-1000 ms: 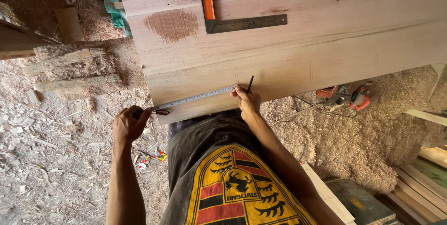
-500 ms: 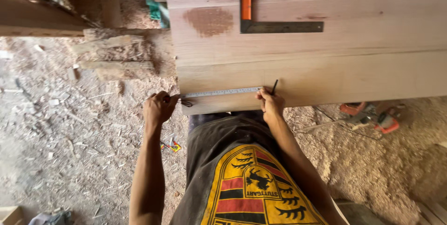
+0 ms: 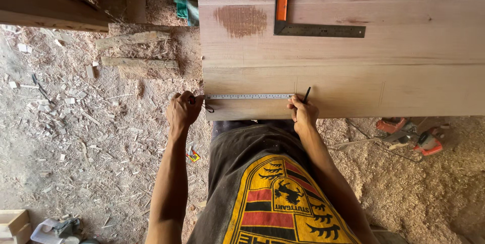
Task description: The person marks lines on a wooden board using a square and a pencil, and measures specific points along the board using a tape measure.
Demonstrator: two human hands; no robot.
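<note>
Left hand [image 3: 183, 110] at end of plank [image 3: 353, 52], gripping tape [image 3: 248, 96] case. Tape blade stretched flat along plank's near edge. Right hand [image 3: 303, 113] at blade's far end, holding pencil [image 3: 306, 95] with tip on wood. Square [image 3: 313, 26] with orange handle lying farther up plank, beside dark patch. Sawdust and wood scraps on floor; orange power tool [image 3: 422, 135] at right.

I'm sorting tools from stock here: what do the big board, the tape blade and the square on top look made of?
Wide board: bare, unfinished wood, grain visible. Tape measure blade, stretched between left hand and right hand: thin grey metal, likely steel. Try square: grey metal blade, orange stock, probably plastic or painted.
</note>
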